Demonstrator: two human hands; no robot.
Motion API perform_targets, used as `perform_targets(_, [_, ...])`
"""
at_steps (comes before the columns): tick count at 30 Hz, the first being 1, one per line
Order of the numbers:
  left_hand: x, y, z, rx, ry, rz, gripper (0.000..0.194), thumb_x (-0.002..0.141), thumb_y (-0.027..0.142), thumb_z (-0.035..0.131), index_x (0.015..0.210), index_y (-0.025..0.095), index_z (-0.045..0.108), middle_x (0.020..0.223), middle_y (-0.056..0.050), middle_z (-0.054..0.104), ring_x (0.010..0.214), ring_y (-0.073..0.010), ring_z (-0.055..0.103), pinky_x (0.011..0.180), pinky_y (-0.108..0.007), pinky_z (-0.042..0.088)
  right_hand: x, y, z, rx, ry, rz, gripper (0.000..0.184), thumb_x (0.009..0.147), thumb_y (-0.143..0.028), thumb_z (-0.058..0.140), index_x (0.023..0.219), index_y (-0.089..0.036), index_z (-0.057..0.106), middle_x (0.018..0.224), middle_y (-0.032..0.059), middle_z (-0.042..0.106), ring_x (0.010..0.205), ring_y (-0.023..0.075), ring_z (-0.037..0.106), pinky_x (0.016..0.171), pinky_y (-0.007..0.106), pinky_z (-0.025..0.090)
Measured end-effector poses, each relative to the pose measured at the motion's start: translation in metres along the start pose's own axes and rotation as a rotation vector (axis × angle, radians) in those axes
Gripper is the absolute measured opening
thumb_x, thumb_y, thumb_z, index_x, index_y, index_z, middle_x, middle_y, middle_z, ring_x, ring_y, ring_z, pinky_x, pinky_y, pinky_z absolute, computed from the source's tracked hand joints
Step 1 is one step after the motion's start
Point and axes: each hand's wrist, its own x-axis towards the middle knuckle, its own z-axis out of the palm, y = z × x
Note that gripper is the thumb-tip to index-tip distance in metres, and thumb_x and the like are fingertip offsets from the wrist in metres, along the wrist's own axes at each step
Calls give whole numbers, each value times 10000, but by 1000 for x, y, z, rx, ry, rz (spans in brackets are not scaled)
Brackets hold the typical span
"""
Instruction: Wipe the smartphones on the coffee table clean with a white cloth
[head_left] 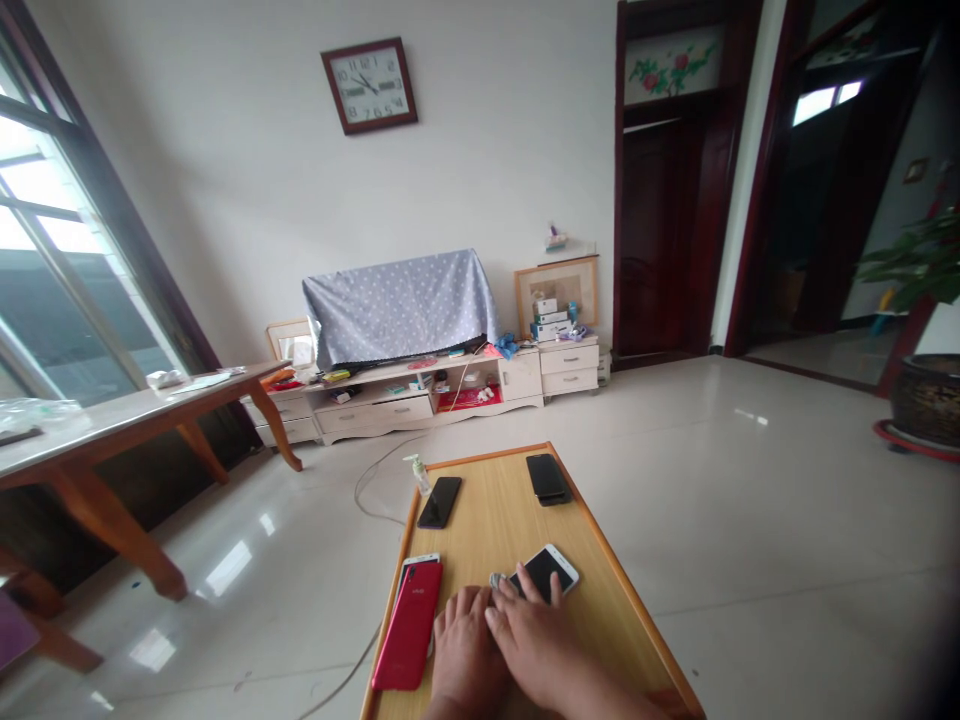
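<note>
Head view, and the first onlooker asked, "What did the right hand [536,640] have?"

"Nothing gripped. Its grip lay wide, the fingers [523,580] spread over the lower edge of a white smartphone [544,572], resting rather than lifting, I judged."

"And the left hand [466,650]?"

"Wide too, palm down on the wooden surface [480,520], just beside a red smartphone [409,625] lying over a white-edged phone [418,561]."

"Why were they spread out like that?"

"Perhaps to keep each one separate. A black smartphone [440,502] lay farther up near a pump bottle [418,474], across from a stacked pair of black phones [547,478]."
</note>
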Motion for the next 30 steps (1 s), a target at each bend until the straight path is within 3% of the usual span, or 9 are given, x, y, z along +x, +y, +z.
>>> perform_targets(3, [1, -2, 3, -7, 20, 2, 496, 878, 467, 464, 1339, 309, 560, 1381, -58, 553, 1260, -262, 474, 1059, -378, 307, 2, 1, 4, -6, 16, -22, 598, 1036, -503, 93, 1497, -345, 439, 1557, -1, 425, 1525, 281, 145, 1175, 651, -53])
perform_targets(7, [-1, 1, 1, 4, 41, 17, 608, 762, 549, 595, 1312, 291, 574, 1368, -63, 558, 1256, -291, 465, 1051, -377, 322, 17, 28, -18, -109, 77, 230, 607, 1035, -481, 95, 1494, -308, 453, 1591, 8, 368, 1529, 323, 83, 1152, 694, -43])
perform_targets(9, [-1, 1, 0, 5, 38, 11, 643, 733, 540, 621, 1321, 285, 569, 1376, -68, 552, 1265, -297, 458, 1055, -376, 319, 19, 34, -25, -134, 82, 291, 608, 1033, -479, 106, 1503, -287, 441, 1599, 17, 352, 1530, 329, 69, 1150, 700, -32])
perform_targets(11, [0, 0, 2, -2, 44, 15, 620, 751, 538, 604, 1317, 286, 571, 1374, -70, 553, 1264, -294, 459, 1058, -378, 315, 12, 29, -20, -117, 67, 243, 611, 1032, -490, 108, 1500, -290, 446, 1594, 20, 360, 1529, 323, 89, 1159, 686, -30])
perform_targets(15, [4, -7, 10, 11, 43, 9, 492, 848, 406, 478, 1320, 300, 565, 1371, -51, 557, 1248, -254, 475, 1053, -371, 310, -13, 3, 6, 10, 3, -46, 587, 1036, -505, 104, 1523, -352, 392, 1571, 16, 400, 1524, 292, 147, 1176, 660, -22])
perform_targets(17, [4, -8, 13, 17, 44, 3, 487, 846, 361, 465, 1318, 303, 565, 1373, -43, 556, 1250, -243, 474, 1051, -368, 308, -18, 0, 8, 32, -7, -106, 570, 1038, -502, 114, 1532, -372, 366, 1562, 7, 415, 1522, 291, 154, 1176, 661, -26])
perform_targets(24, [-1, 0, 7, 1, 89, 19, 629, 733, 531, 614, 1311, 286, 572, 1351, -66, 560, 1239, -287, 462, 1056, -384, 304, 0, 40, -32, -129, 77, 265, 603, 1031, -509, 119, 1489, -317, 462, 1591, 9, 366, 1527, 335, 82, 1158, 690, -9])
perform_targets(27, [0, 0, 6, 26, 64, 8, 597, 787, 526, 560, 1336, 293, 555, 1381, -60, 542, 1265, -282, 449, 1063, -381, 299, -8, 28, -20, -98, 73, 176, 603, 1028, -525, 131, 1489, -322, 462, 1582, 18, 382, 1526, 329, 106, 1170, 671, -13])
perform_targets(30, [2, -4, 7, 48, 10, 7, 521, 859, 405, 466, 1365, 302, 533, 1419, -46, 520, 1292, -251, 441, 1070, -360, 295, -25, 4, 0, 14, 8, -57, 573, 1030, -540, 153, 1520, -365, 392, 1558, 12, 420, 1517, 308, 171, 1174, 666, -5])
